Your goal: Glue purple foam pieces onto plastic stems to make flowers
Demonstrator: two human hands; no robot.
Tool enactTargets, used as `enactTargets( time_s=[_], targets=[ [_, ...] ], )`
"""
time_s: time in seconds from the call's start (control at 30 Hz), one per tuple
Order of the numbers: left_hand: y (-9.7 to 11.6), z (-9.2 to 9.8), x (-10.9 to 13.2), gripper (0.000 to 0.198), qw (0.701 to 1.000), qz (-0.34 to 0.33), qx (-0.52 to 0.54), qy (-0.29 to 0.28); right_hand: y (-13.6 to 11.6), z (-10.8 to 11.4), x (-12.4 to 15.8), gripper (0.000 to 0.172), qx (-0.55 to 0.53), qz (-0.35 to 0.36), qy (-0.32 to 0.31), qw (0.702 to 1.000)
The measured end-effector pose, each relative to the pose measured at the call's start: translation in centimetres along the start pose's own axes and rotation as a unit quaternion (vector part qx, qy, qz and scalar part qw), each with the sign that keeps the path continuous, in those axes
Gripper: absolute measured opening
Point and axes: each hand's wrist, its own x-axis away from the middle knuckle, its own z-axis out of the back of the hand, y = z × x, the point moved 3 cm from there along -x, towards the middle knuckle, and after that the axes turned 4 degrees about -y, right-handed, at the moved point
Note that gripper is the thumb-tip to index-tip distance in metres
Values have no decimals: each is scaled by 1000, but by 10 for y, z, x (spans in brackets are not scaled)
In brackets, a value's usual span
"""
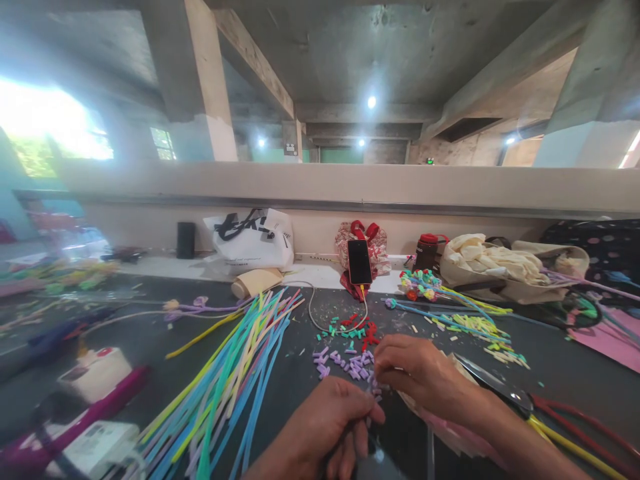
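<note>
My left hand (325,423) is curled closed low in the middle, its fingertips pinched on something small that I cannot make out. My right hand (420,370) is also closed, fingertips pinching at the edge of a small heap of purple cut pieces (345,363) on the dark table (550,367). The two hands' fingertips nearly meet. A fan of long coloured strips (235,373) in blue, green, yellow and pink lies just left of my left hand. Scissors with red and yellow handles (545,410) lie under my right forearm.
A phone (359,261) on a cable leans against a red bag behind the pieces. Finished strip flowers (425,285), a dark bottle (427,252), a white bag (253,240) and cloth bags line the back. White boxes (95,373) sit at the left.
</note>
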Motion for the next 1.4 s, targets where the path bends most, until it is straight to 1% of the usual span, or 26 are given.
enactTargets(
  time_s=[0.17, 0.33, 0.57, 0.73, 0.83, 0.97, 1.13, 1.2, 1.27, 1.33, 1.4],
  targets=[
    [0, -2, -1, 24, 1000, -5, -1, -5, 6, -7, 1, 19, 44, 3, 3, 999],
    [-2, -1, -1, 24, 1000, -8, -9, 10, 7, -8, 1, 20, 53, 6, 7, 999],
    [-2, 0, -2, 23, 1000, -6, -7, 5, 8, -9, 1, 22, 83, 16, 5, 996],
    [-1, 0, -1, 24, 1000, -11, 1, -1, 9, -12, 2, 21, 106, 10, -2, 994],
    [-1, 0, -1, 25, 1000, -16, 2, -2, 8, -13, 2, 22, 110, 6, -9, 994],
    [-1, 1, -2, 25, 1000, -26, 12, -1, 7, -11, 2, 23, 85, 2, -6, 996],
    [1, 2, 0, 27, 998, -54, 40, 1, 5, -2, 3, 22, 8, -4, 26, 1000],
    [3, 3, 1, 27, 997, -65, 48, 0, 5, 2, 3, 23, -32, -5, 55, 998],
    [4, 4, 0, 29, 996, -78, 52, 1, 7, 6, 3, 21, -70, -12, 100, 992],
    [6, 4, -1, 31, 993, -97, 60, 5, 10, 8, 2, 20, -114, -47, 146, 982],
    [8, 5, -2, 34, 991, -113, 67, 8, 15, 6, 1, 21, -174, -109, 172, 963]
  ],
)
